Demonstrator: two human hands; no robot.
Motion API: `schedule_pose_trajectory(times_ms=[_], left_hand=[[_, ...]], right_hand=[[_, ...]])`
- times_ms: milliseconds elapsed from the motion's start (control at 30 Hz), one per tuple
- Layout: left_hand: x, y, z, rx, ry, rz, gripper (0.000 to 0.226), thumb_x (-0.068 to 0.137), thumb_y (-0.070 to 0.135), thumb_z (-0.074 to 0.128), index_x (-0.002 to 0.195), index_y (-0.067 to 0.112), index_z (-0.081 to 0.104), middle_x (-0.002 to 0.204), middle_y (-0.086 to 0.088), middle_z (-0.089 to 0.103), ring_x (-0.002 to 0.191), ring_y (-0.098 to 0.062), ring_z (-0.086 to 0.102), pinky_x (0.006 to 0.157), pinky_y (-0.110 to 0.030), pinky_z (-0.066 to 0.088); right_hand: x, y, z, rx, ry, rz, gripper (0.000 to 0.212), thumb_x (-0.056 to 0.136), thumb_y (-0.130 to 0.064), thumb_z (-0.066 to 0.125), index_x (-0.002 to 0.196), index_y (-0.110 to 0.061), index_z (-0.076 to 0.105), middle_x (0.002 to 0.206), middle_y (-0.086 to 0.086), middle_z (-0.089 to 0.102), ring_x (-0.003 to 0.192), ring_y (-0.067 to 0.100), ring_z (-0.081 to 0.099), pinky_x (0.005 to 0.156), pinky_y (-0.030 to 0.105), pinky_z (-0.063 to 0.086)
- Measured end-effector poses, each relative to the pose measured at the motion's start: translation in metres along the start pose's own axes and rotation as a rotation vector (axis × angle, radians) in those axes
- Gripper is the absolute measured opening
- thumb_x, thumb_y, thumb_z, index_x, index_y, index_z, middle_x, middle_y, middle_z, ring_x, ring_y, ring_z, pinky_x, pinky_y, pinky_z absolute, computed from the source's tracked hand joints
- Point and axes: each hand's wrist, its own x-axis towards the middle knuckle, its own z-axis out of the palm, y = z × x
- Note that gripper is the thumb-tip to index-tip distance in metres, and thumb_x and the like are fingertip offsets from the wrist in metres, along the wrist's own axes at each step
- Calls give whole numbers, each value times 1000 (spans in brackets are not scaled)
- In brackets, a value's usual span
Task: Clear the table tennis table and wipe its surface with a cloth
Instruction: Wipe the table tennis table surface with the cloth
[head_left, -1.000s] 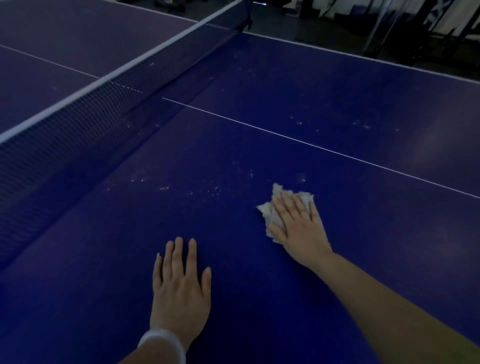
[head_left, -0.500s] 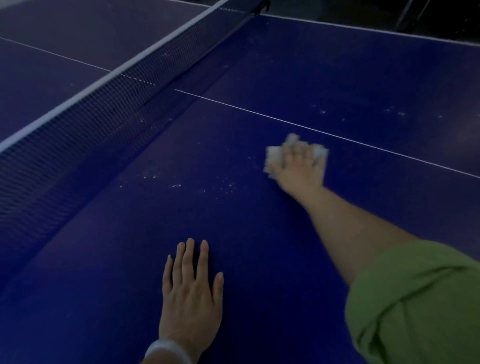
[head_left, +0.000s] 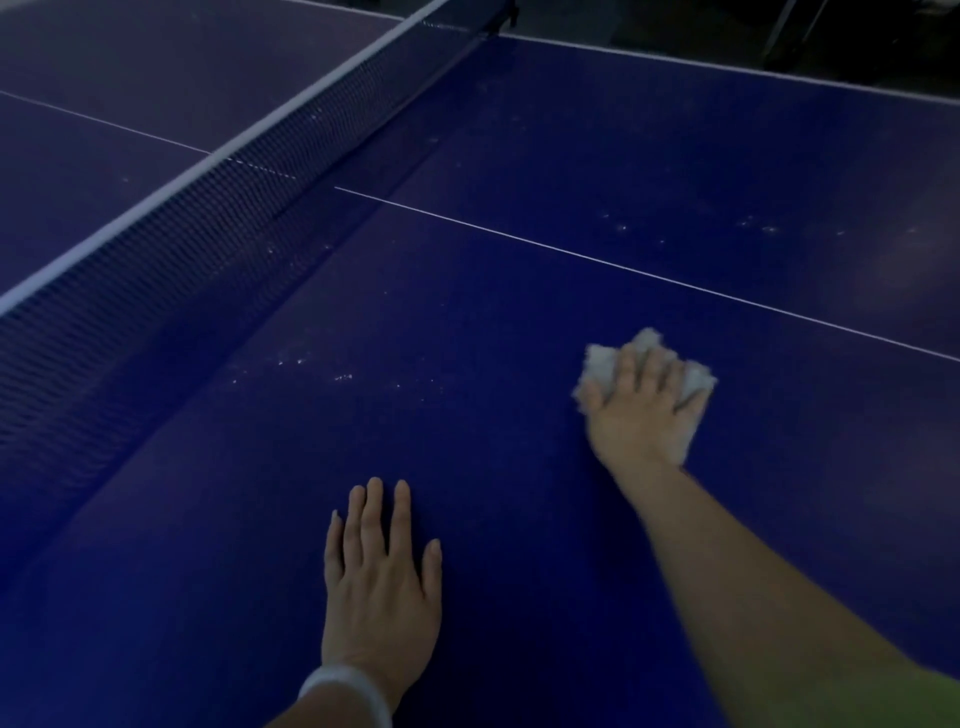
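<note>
Right hand (head_left: 641, 410) is flat on the white cloth (head_left: 597, 364), fingers spread, pressing it to the blue surface (head_left: 519, 519) at centre right of the frame, just below the white centre line (head_left: 571, 253). Left hand (head_left: 379, 577) lies open at lower centre, palm down, bracing. Pale specks (head_left: 340, 376) sit to the cloth's left, near the net (head_left: 208, 244). Best play here, I'd say: even pressure, overlapping strokes toward them.
</note>
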Motion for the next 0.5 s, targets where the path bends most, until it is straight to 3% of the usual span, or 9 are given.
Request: schedule_pose_trajectory(times_ms=[100, 200, 267, 333, 400, 433, 500], left_hand=[[1, 0, -1, 13, -14, -8, 71, 85, 57, -19, 148, 24, -23, 159, -2, -22, 142, -15, -30, 119, -39, -18], [2, 1, -2, 21, -8, -3, 71, 84, 56, -20, 147, 23, -22, 161, -4, -18, 142, -16, -28, 118, -40, -17], [1, 1, -4, 18, 2, 13, 72, 86, 55, -17, 150, 22, -16, 162, -7, -11, 145, -19, -22, 119, -41, -15], [0, 1, -5, -2, 5, 28, 73, 90, 54, -10, 154, 18, -3, 163, -11, 0, 149, -24, -9, 120, -43, -11], [0, 1, -5, -9, 7, 34, 73, 91, 53, -7, 154, 16, 1, 162, -12, 5, 150, -27, -2, 120, -45, -7], [0, 1, -5, -7, 2, 35, 72, 91, 52, -8, 153, 16, -1, 162, -13, 4, 150, -27, -2, 120, -45, -7], [1, 0, -4, 8, -10, 36, 70, 91, 52, -8, 152, 16, -6, 162, -13, 2, 150, -28, -3, 121, -46, -7]], right_hand=[[-55, -55, 14, 18, 83, -415, 68, 99, -53, 17, 157, -22, 0, 164, 5, -6, 151, 28, -7, 116, 62, -2], [-82, -50, 19, -31, 59, -686, 65, 100, -56, 6, 157, -25, 6, 166, 0, 2, 152, 21, -7, 119, 58, 0], [-79, -14, 19, -92, 116, -564, 63, 101, -53, 13, 158, -24, 6, 165, 0, 2, 152, 23, 2, 118, 59, 8], [-79, 31, 16, -68, 113, -186, 65, 101, -50, 18, 157, -23, 1, 165, 3, 1, 150, 27, 9, 116, 61, 13], [-96, 60, 14, 74, 55, 182, 64, 99, -53, 7, 157, -26, -3, 165, 2, -3, 151, 25, 1, 118, 59, 7], [-110, 59, 15, 117, 25, 269, 65, 98, -54, 0, 157, -28, -4, 165, 1, -6, 152, 23, -4, 119, 58, 4], [-147, 29, 23, 86, 40, 233, 67, 95, -55, -8, 156, -28, -8, 164, 0, -10, 152, 22, -6, 120, 57, 1]])
